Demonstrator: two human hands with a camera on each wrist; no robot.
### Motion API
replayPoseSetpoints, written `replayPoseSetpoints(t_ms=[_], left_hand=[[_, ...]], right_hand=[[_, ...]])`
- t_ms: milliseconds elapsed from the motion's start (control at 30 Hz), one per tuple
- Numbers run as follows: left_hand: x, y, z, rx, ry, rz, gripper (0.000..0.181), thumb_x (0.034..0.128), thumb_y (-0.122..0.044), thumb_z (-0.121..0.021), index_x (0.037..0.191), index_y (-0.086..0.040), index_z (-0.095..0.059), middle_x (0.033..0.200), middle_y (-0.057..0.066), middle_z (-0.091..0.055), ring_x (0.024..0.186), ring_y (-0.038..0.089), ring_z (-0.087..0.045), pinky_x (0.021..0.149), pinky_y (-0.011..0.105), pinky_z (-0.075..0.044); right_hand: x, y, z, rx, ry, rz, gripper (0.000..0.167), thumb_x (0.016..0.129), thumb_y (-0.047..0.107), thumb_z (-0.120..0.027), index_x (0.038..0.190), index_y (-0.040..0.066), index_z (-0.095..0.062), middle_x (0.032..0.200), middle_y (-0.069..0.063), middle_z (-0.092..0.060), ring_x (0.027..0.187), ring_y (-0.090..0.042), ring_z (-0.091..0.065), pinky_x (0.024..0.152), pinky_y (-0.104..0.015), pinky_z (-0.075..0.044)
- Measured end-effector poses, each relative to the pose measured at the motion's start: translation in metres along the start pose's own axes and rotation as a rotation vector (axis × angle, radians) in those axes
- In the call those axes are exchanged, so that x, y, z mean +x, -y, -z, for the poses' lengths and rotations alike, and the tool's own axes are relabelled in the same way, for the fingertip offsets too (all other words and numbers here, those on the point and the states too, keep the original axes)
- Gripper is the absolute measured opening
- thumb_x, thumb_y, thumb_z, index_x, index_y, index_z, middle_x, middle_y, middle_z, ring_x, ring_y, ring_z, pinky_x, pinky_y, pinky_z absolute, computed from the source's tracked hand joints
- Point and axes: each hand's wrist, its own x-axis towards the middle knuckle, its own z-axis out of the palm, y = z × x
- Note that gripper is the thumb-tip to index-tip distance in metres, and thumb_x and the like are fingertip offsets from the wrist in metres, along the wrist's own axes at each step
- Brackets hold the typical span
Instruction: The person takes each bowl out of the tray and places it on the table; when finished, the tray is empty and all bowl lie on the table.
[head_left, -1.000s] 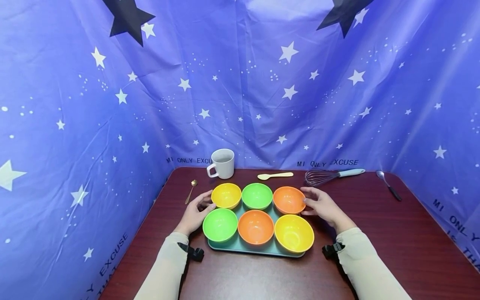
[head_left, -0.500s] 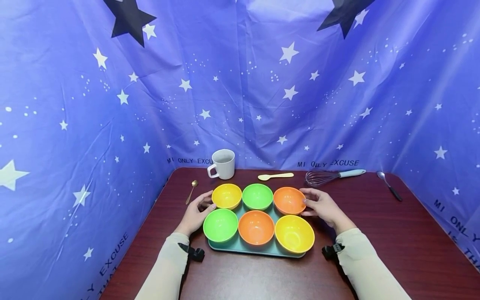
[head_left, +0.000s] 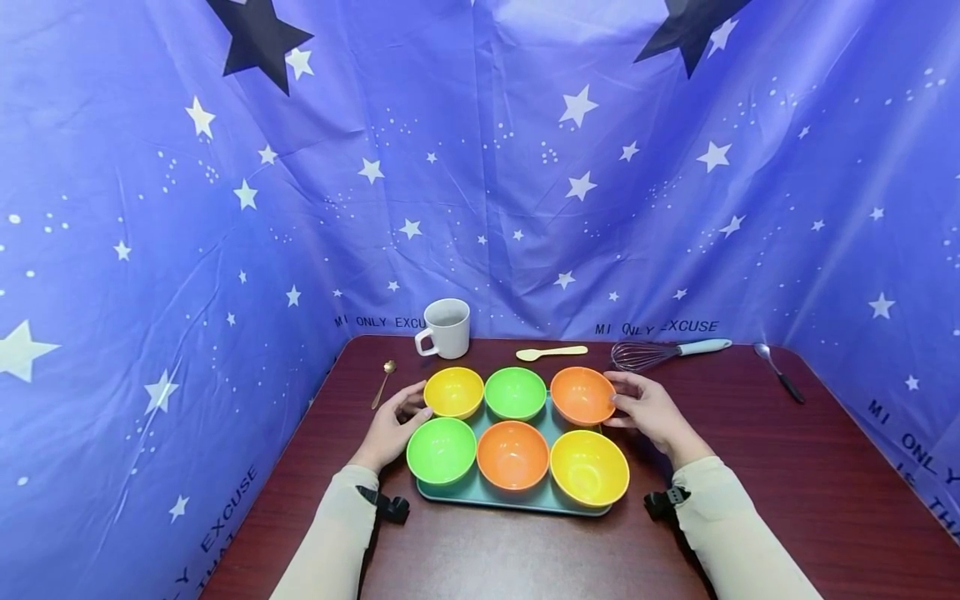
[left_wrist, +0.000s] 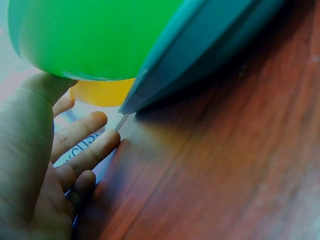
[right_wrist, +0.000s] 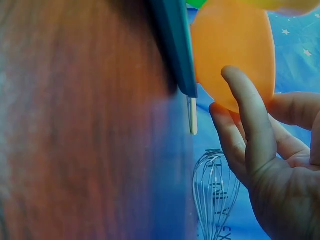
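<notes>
In the head view a teal tray (head_left: 517,499) bears two rows of bowls. My left hand (head_left: 393,427) is at the left of the back yellow bowl (head_left: 453,392), thumb and index close to its side. The left wrist view shows the other fingers (left_wrist: 82,135) of that hand spread and loose, holding nothing. At the back right, my right hand (head_left: 648,412) holds an orange bowl (head_left: 582,396) by its outer side; the right wrist view shows fingers (right_wrist: 250,115) against its wall. In front stand a green bowl (head_left: 442,451), another orange bowl (head_left: 513,455) and a yellow bowl (head_left: 589,468).
Beside the held bowl stands another green bowl (head_left: 515,393). Along the table's back lie a pale yellow spoon (head_left: 551,353), a whisk (head_left: 667,353) and a black-handled spoon (head_left: 778,372). A white mug (head_left: 447,328) and small gold spoon (head_left: 383,383) are at left. Starry cloth (head_left: 480,192) surrounds the table.
The back right orange bowl has shifted slightly right and up in the head view, along with my right hand. My left hand and the other bowls stay put.
</notes>
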Motion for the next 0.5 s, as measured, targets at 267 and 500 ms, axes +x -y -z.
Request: replayPoseSetpoints(t_ms=[267, 500], left_hand=[[0.001, 0.001, 0.001, 0.017, 0.009, 0.022, 0.053, 0.1003, -0.023, -0.074, 0.150, -0.018, -0.057, 0.122, 0.007, -0.072, 0.102, 0.024, -0.068, 0.090, 0.039, -0.052], [0.001, 0.003, 0.001, 0.028, 0.004, 0.018, 0.052, 0.1001, -0.025, -0.075, 0.150, -0.021, -0.058, 0.121, 0.003, -0.073, 0.101, 0.021, -0.068, 0.088, 0.037, -0.052]], right_hand=[[-0.005, 0.010, 0.001, 0.001, -0.017, 0.051, 0.055, 0.106, -0.005, -0.052, 0.158, -0.005, -0.036, 0.144, -0.036, -0.045, 0.105, -0.020, -0.071, 0.081, -0.046, -0.060], [-0.010, 0.018, 0.004, 0.002, -0.035, 0.070, 0.055, 0.106, -0.004, -0.053, 0.159, -0.004, -0.036, 0.144, -0.036, -0.045, 0.104, -0.016, -0.072, 0.081, -0.045, -0.060]])
